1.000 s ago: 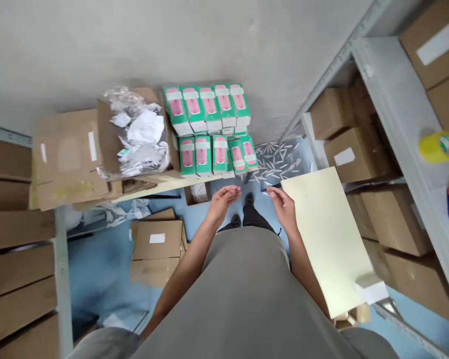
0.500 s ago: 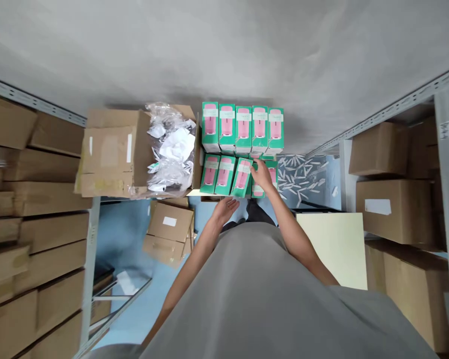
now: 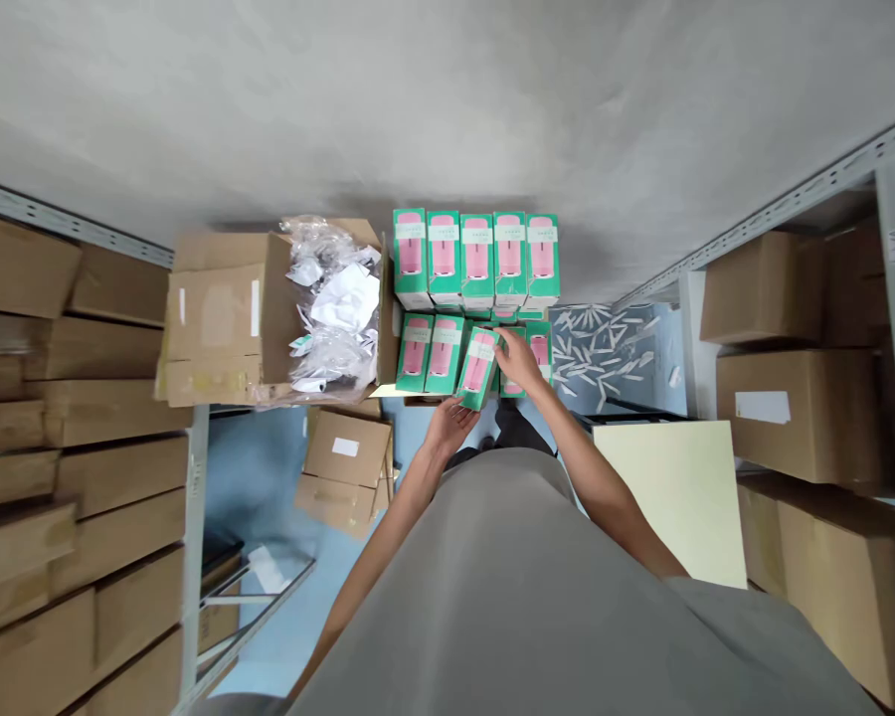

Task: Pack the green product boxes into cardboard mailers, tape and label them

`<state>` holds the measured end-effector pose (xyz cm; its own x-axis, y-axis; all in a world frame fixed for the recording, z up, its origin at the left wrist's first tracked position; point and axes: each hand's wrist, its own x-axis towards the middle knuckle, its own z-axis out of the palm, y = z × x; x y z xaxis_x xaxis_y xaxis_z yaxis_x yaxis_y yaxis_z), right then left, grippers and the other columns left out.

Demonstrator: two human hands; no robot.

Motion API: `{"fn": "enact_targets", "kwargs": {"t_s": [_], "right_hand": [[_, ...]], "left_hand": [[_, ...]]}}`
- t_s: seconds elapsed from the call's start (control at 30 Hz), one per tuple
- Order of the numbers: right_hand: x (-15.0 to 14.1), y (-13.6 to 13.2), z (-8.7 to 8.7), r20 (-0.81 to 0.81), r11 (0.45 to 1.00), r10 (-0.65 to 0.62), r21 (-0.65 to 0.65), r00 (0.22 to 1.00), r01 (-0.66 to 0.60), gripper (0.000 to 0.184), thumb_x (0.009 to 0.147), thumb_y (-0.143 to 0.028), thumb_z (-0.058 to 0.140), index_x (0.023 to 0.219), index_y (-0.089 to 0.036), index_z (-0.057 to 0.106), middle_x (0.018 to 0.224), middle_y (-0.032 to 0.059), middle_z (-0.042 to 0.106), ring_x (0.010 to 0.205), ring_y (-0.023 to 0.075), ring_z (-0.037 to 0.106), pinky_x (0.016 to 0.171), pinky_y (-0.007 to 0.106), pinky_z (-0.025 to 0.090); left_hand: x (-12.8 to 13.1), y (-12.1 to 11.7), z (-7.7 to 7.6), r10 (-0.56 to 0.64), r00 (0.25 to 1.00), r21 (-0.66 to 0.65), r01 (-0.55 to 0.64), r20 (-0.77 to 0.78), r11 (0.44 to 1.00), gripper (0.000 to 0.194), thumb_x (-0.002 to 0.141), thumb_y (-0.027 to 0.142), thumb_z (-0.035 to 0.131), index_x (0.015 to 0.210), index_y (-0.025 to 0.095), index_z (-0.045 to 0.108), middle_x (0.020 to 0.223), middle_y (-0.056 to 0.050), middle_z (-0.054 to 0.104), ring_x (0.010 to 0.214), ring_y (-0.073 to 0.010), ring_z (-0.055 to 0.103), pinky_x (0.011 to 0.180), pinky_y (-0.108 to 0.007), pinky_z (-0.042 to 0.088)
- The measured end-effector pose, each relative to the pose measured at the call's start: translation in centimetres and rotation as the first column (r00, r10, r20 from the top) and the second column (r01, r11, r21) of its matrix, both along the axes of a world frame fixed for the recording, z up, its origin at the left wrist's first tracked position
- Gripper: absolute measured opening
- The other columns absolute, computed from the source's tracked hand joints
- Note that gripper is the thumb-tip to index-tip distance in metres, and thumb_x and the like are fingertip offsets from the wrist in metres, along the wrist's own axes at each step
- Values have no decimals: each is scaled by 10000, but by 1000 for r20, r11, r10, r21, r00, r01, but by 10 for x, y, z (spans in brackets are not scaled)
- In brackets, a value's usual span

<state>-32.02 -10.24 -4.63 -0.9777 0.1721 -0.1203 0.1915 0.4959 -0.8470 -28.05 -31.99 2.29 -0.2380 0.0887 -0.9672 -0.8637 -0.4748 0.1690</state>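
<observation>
A small green-and-pink carton with a white band leans out at the front of the stacked cartons, tilted toward me. My right hand is closed on its upper right side. At the carton's lower end my left hand supports it, fingers curled against the bottom. Two matching cartons stand just left of it, among them a front-row carton. Another front carton is partly covered by my right hand. Behind these, a back row of the same cartons stands higher.
Left of the cartons is an opened cardboard box filled with crumpled white paper and clear plastic. A pale yellow board lies to the right. Brown boxes fill shelves on both sides. White strips lie scattered beyond.
My view has swung right to face the cartons. Both hands came up from empty; the right took hold of a front carton and drew it toward me, and the left came under its lower end.
</observation>
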Motion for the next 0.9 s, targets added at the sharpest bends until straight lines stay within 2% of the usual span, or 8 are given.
{"fn": "enact_targets", "kwargs": {"t_s": [0.17,0.23,0.33,0.47,0.57,0.63,0.77,0.9], "right_hand": [[60,3,28,-118,994,-44,93,992,55,457,1071,-327,591,1499,-232,718,1480,167,745,1434,342,663,1282,547,523],[91,9,36,-144,984,-108,124,984,126,452,1072,-350,599,1490,-227,721,1428,173,750,1383,344,681,1240,532,552],[148,20,45,-194,946,-266,135,944,294,457,1072,-402,601,1474,-224,723,1376,173,751,1328,339,693,1195,513,580],[244,23,63,-229,858,-468,114,853,502,494,1091,-490,594,1496,-236,719,1362,170,735,1336,335,690,1208,518,575],[315,7,88,-229,784,-580,103,782,612,508,1118,-509,574,1546,-267,702,1391,161,707,1396,333,671,1262,522,543],[354,-9,108,-233,735,-636,108,736,669,505,1127,-511,568,1561,-285,693,1427,158,696,1433,336,656,1294,533,523],[411,-37,139,-276,632,-716,133,641,763,457,1135,-471,562,1537,-294,691,1560,155,657,1551,338,590,1358,564,471],[452,-42,143,-331,537,-775,104,539,837,428,1126,-459,582,1509,-288,669,1639,158,625,1606,329,555,1376,584,447]], "left_hand": [[27,-10,3,-65,996,-33,63,-57,997,150,1009,222,655,1128,164,725,896,-85,726,843,-207,771,890,-303,664],[40,-11,4,-120,985,-52,114,-127,992,166,986,242,678,1130,184,736,932,-83,754,892,-207,787,984,-318,649],[65,-7,5,-235,939,-76,222,-250,972,177,968,287,699,1122,213,748,1081,-105,817,1098,-232,809,1159,-377,589],[109,7,6,-351,847,-71,352,-399,933,149,987,291,681,1078,208,766,1208,-108,842,1258,-236,781,1239,-393,528],[144,24,5,-420,787,-54,447,-452,893,96,979,271,712,1033,213,766,1118,-64,841,1169,-212,788,1195,-364,544],[167,39,6,-461,777,-32,496,-428,868,64,991,269,712,1002,219,751,996,-39,811,1059,-195,788,1131,-340,571],[207,69,11,-533,767,22,577,-358,816,112,1042,258,645,986,221,734,888,-13,745,893,-170,754,1015,-302,606],[236,94,21,-598,671,-26,656,-437,755,75,1014,252,676,979,220,734,922,-12,760,894,-172,737,1007,-312,601]]}}
